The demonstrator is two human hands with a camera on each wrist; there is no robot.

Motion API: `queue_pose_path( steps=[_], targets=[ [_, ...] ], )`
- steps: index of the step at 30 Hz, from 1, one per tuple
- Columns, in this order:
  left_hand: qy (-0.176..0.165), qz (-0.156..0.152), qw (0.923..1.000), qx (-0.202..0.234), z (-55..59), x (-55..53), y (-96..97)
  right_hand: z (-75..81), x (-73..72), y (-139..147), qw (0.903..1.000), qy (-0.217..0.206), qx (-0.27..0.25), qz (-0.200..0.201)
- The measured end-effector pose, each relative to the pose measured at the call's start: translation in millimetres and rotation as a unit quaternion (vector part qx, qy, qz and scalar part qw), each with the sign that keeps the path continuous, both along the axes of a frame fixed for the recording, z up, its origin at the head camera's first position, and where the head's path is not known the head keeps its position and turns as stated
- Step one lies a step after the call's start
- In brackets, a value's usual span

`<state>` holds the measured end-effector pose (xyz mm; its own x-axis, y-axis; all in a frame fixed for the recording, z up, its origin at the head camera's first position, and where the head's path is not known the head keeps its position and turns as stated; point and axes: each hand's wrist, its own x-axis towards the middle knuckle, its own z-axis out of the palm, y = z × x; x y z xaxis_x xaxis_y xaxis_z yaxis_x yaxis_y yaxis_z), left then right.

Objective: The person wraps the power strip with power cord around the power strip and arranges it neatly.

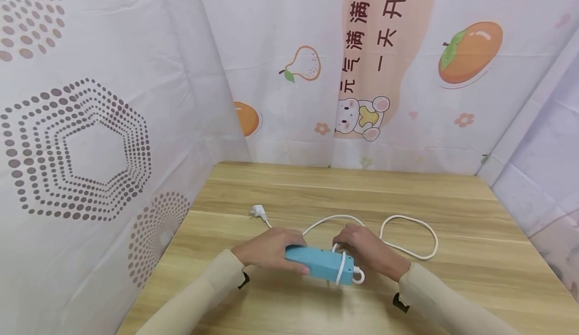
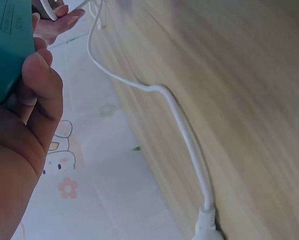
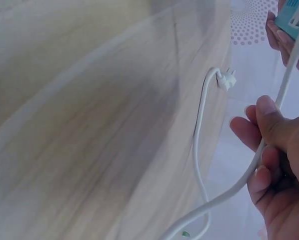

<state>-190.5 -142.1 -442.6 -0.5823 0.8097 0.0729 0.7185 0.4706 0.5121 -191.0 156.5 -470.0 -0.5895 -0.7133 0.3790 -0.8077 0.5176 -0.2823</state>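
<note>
A teal power strip (image 1: 318,263) is held above the table, its far-left end gripped by my left hand (image 1: 273,248). White cord (image 1: 341,269) loops once around the strip's right end, where it leaves the body in a small bend. Beside that end, my right hand (image 1: 368,249) holds the cord; the right wrist view shows the cord (image 3: 234,189) running between its thumb and curled fingers. The rest of the cord trails over the table in loose curves. Its white plug (image 1: 258,211) lies to the left, beyond my left hand.
The wood-grain table (image 1: 362,189) spans the view below. One slack cord loop (image 1: 435,239) lies right of my right hand. A printed curtain (image 1: 280,109) hangs along the back edge, with another white, dotted curtain (image 1: 181,74) on the left.
</note>
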Motion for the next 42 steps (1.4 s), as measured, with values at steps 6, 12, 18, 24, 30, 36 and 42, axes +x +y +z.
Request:
queue_pose_path(
  steps=[6,12,18,24,30,36,42],
  targets=[
    [0.048,0.007,0.9982,-0.036,-0.3,-2.6,1.6,4.9,0.8,-3,0.9994,0.019,0.007,-0.029],
    [0.130,0.020,0.9882,-0.078,-0.5,-2.0,6.9,6.8,4.9,-5,0.9984,0.033,0.005,-0.045],
    [0.155,0.075,0.9784,-0.114,-5.0,1.1,12.9,14.0,7.2,-6,0.9968,0.047,0.002,-0.064],
    [0.201,0.101,0.9658,-0.129,-5.9,3.7,18.0,21.4,6.4,-7,0.9956,0.039,0.004,-0.085],
    [0.270,0.125,0.9435,-0.146,-6.0,0.8,20.6,28.7,6.0,-12,0.9942,0.045,-0.011,-0.097],
    [0.295,0.141,0.9350,-0.136,-10.2,1.0,18.1,32.7,6.2,-16,0.9920,0.037,-0.037,-0.115],
    [0.302,0.176,0.9245,-0.151,-15.1,-0.3,11.0,31.6,6.5,-17,0.9897,0.029,-0.055,-0.129]
  ],
)
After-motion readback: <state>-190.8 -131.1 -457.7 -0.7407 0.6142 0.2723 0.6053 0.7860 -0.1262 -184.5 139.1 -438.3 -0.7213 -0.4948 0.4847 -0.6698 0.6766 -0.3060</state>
